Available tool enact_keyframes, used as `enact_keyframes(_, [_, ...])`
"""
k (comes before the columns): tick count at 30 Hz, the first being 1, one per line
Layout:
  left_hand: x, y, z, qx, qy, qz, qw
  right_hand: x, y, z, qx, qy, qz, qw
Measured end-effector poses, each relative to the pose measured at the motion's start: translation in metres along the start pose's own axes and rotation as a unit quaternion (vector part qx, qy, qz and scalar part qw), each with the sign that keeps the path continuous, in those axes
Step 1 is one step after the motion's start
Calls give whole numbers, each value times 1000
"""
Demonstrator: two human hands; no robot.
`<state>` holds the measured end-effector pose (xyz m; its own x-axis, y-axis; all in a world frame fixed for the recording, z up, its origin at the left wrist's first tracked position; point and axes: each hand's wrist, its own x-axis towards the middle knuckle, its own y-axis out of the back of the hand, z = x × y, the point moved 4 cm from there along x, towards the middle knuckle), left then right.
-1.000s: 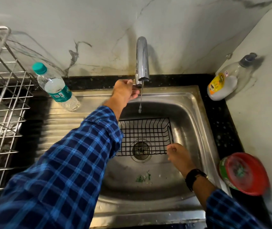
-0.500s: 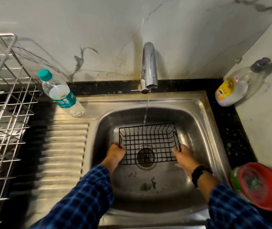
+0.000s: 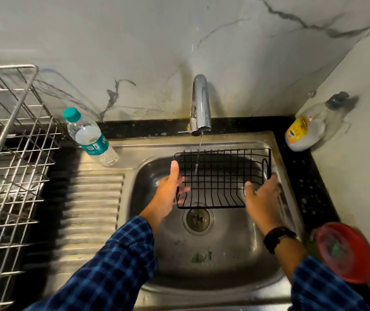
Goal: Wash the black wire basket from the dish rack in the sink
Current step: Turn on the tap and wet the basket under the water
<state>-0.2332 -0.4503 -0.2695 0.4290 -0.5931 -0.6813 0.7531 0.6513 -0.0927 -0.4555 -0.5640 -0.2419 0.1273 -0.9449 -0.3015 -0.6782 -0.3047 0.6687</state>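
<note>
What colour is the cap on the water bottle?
Teal green; the bottle cap shows clearly in the head view.

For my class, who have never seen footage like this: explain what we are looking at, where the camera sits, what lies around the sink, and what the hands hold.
There is no machine here. A person wears one camera on the head, so you look down along both checked sleeves at their own hands. The left hand and right hand each grip one end of a black wire basket, lifted and tilted over the steel sink. A thin stream of water from the tap runs through the basket. On the left stand a metal dish rack and a water bottle with a green cap. On the right are a soap bottle in the corner and a red-lidded container.
</note>
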Motion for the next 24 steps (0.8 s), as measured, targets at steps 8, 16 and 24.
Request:
enact_keyframes(8, [-3, -20, 16, 12, 3, 21, 1000, -7, -78, -78, -62, 250, -207, 944])
enact_keyframes(16, [-11, -12, 23, 72, -69, 10, 995, 41, -85, -91, 192, -43, -317, 928])
enact_keyframes(24, [-13, 3, 12, -54, -27, 62, 996, 42, -75, -52, 406, -218, 16, 887])
